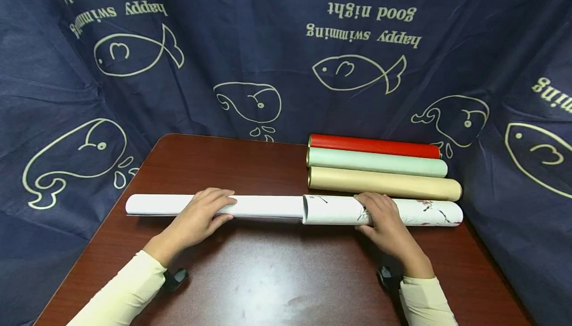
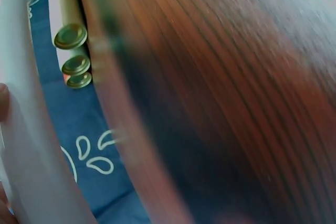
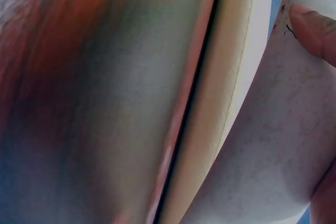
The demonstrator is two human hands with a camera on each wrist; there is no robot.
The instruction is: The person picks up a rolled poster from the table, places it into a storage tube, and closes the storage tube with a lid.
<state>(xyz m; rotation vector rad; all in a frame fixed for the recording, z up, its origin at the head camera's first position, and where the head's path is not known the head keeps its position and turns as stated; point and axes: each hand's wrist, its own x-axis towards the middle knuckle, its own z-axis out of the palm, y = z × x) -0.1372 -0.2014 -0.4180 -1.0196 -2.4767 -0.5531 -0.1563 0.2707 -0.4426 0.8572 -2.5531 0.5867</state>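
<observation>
On the table (image 1: 268, 276), my left hand (image 1: 198, 216) curls over the white roll (image 1: 263, 206); my right hand (image 1: 382, 219) grips its painted tube (image 1: 420, 212).

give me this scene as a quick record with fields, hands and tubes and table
left hand: grips the plain white rolled paper
right hand: grips the white cardboard tube with ink-painted branches
roll and tube: roll's right end sits inside the tube's open left end
spare tubes: red tube, pale green tube, beige tube, lying side by side behind the painted tube
surface: dark red-brown wooden table
backdrop: navy cloth with fish and whale outlines
</observation>
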